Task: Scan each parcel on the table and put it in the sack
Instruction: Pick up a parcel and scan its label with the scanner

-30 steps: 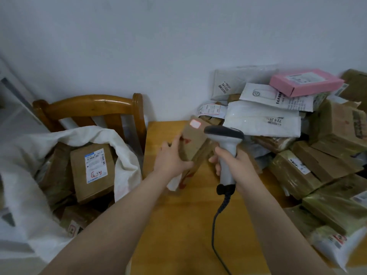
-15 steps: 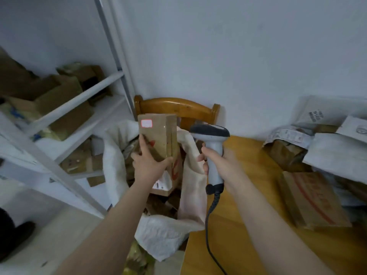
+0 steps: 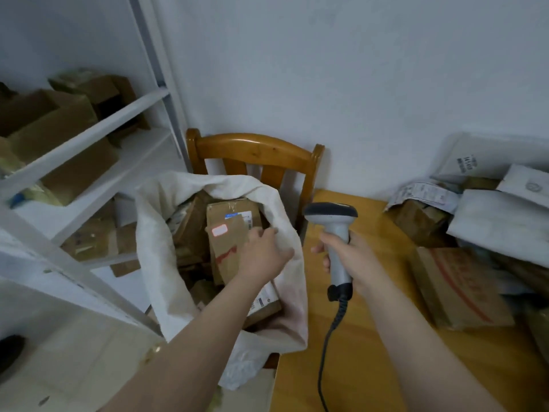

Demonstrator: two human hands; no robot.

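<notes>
While over sack (image 3: 160, 233), left hand (image 3: 261, 254) loose against red-marked parcel (image 3: 226, 258); right hand (image 3: 355, 257) around scanner (image 3: 331, 214).

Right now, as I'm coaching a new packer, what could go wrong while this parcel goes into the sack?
The sack looks nearly full, so the parcel by the left hand might slide off the pile. The sack slumps against a chair and might tip. The cable of the scanner in the right hand trails over the table and could snag.

can't tell if the left hand (image 3: 263, 255) grips the parcel (image 3: 227, 251), labels are mush, the scanner's (image 3: 329, 214) cable (image 3: 321, 370) runs off the bottom
</notes>
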